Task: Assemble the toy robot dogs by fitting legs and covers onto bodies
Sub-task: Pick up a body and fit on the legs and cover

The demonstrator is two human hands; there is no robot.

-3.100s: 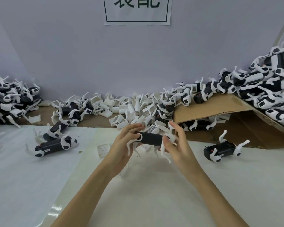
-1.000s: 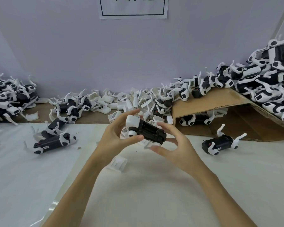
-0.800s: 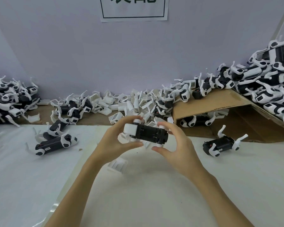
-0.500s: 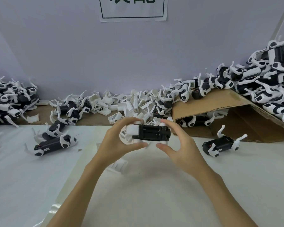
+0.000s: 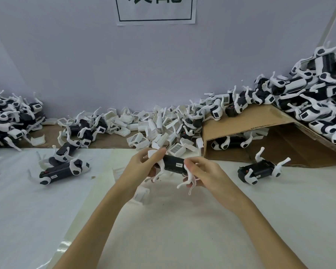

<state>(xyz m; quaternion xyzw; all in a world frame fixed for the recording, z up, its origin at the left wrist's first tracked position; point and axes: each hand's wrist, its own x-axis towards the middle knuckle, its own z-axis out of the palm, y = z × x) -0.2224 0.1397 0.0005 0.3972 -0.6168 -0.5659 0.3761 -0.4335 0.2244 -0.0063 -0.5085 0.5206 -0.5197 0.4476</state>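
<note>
Left hand (image 5: 144,164): grips the head end of the toy dog body (image 5: 173,164).
Right hand (image 5: 204,171): pinches its other end, beside the white legs (image 5: 188,181).
Toy dog body: black, labelled, held above the table (image 5: 182,230).
Loose cover (image 5: 141,194): white, on the table below the left hand.
Cover pile (image 5: 159,129): behind, along the wall.
Cardboard (image 5: 250,121): right, carrying finished dogs (image 5: 318,100).

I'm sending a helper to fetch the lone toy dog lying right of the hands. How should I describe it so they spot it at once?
Find the cardboard ramp on the right. Just before its open front edge, on the white sheet, one black-bodied dog lies alone with white legs sticking up. Unlike the dog under the ramp and the heap on top, nothing touches it.
</note>
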